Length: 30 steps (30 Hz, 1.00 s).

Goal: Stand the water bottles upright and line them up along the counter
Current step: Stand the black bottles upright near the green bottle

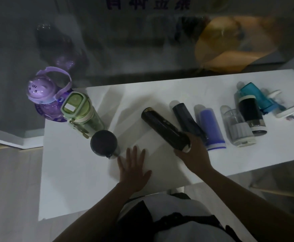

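**Three bottles up, six still down**

Dim shot looking down at a white counter (69, 172). At the left end three bottles are standing: a purple kids' bottle (43, 95) with a strap, right at the far corner; a green bottle (80, 110) touching it on the near side; and a dark bottle (104, 142) just in front of the green one, seen from its lid.

The right hand (193, 152) is wrapped around the near end of a black flask (163, 128), fingers closed on it. The flask points away and to the left, and I honestly can't tell if it's flat on the counter or tipped up a bit, the light's too poor. The left hand (134, 166) is flat on the counter, palm down, fingers spread, holding nothing, just right of the dark bottle.

Further right the rest lie on their sides in a rough row: a navy bottle (186, 119) right beside the flask, then a blue one (210, 126), a clear one with a grey band (237, 126), a black tumbler (251, 114) with a steel base, a teal bottle (258, 96) behind it, and a white one (284, 107) at the far right, partly blurred.
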{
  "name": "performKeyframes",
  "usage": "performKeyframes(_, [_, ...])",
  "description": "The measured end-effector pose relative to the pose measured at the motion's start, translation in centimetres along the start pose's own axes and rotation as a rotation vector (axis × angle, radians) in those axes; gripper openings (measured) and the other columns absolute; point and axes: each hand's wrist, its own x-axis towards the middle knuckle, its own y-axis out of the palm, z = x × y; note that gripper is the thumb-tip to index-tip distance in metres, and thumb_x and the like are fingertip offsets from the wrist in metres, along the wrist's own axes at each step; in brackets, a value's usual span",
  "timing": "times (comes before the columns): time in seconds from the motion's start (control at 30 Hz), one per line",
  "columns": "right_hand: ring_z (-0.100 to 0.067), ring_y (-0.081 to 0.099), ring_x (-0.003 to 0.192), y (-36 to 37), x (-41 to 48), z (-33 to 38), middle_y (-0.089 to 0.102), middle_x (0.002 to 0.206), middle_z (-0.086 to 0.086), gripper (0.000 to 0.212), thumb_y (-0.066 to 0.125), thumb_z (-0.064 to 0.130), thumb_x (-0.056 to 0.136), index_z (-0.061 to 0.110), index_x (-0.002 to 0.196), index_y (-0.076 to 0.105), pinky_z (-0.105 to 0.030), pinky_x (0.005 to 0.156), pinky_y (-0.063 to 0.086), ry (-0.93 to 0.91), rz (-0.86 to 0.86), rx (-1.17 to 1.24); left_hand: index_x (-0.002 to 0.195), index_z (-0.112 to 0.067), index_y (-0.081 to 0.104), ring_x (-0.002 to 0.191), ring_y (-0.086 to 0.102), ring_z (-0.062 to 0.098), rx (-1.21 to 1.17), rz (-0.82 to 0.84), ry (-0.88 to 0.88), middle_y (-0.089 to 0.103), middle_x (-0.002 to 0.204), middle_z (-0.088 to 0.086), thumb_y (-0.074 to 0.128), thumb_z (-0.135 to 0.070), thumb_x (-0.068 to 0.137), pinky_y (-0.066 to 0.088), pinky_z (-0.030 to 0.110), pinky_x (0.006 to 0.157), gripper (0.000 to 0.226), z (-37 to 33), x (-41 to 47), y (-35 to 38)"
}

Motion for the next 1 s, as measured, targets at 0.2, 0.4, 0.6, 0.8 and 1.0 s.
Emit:
performKeyframes(0.2, [-0.015, 0.056, 0.094, -4.2, 4.1, 8.3, 0.049, 0.114, 0.007, 0.052, 0.070, 0.032, 0.076, 0.029, 0.124, 0.050, -0.028, 0.082, 0.049, -0.193, 0.004, -0.221, 0.146, -0.037, -0.031, 0.138, -0.041, 0.030, 0.002, 0.048, 0.013, -0.044, 0.152, 0.004, 0.026, -0.067, 0.091, -0.021, 0.061, 0.111, 0.085, 0.0, 0.1, -0.7])
performKeyframes(0.4, [-0.024, 0.057, 0.095, -3.8, 8.5, 16.4, 0.049, 0.116, -0.003, 0.062, 0.075, 0.028, 0.066, 0.030, 0.122, 0.049, -0.038, 0.085, 0.051, -0.322, 0.132, -0.309, 0.146, -0.035, -0.030, 0.138, -0.042, 0.031, -0.007, 0.079, 0.023, -0.044, 0.151, 0.004, 0.030, -0.064, 0.091, -0.018, 0.064, 0.111, 0.086, 0.0, 0.0, -0.9])
performKeyframes(0.6, [-0.027, 0.056, 0.104, -2.2, 10.8, 20.4, 0.047, 0.124, -0.003, 0.069, 0.073, 0.022, 0.069, 0.033, 0.132, 0.047, -0.034, 0.084, 0.046, -0.373, 0.228, -0.325, 0.147, -0.036, -0.027, 0.137, -0.042, 0.030, -0.012, 0.100, 0.049, -0.042, 0.152, 0.005, 0.038, -0.062, 0.089, -0.016, 0.064, 0.112, 0.091, 0.5, -0.1, -1.2])
performKeyframes(0.8, [-0.028, 0.054, 0.116, -2.0, 11.3, 18.4, 0.046, 0.131, -0.006, 0.078, 0.073, 0.026, 0.075, 0.033, 0.144, 0.036, -0.036, 0.095, 0.046, -0.371, 0.245, -0.264, 0.150, -0.035, -0.022, 0.140, -0.038, 0.031, -0.022, 0.092, 0.041, -0.038, 0.155, 0.006, 0.047, -0.055, 0.088, -0.017, 0.063, 0.112, 0.095, 0.0, -0.2, -1.8])
performKeyframes(1.0, [-0.018, 0.048, 0.126, -3.4, 11.0, 16.5, 0.045, 0.143, 0.000, 0.087, 0.079, 0.034, 0.074, 0.036, 0.146, 0.029, -0.031, 0.099, 0.044, -0.365, 0.236, -0.077, 0.154, -0.032, -0.005, 0.145, -0.028, 0.037, -0.049, 0.115, 0.018, -0.029, 0.159, 0.010, 0.053, -0.049, 0.088, -0.008, 0.059, 0.116, 0.090, -1.2, 0.3, -2.9])
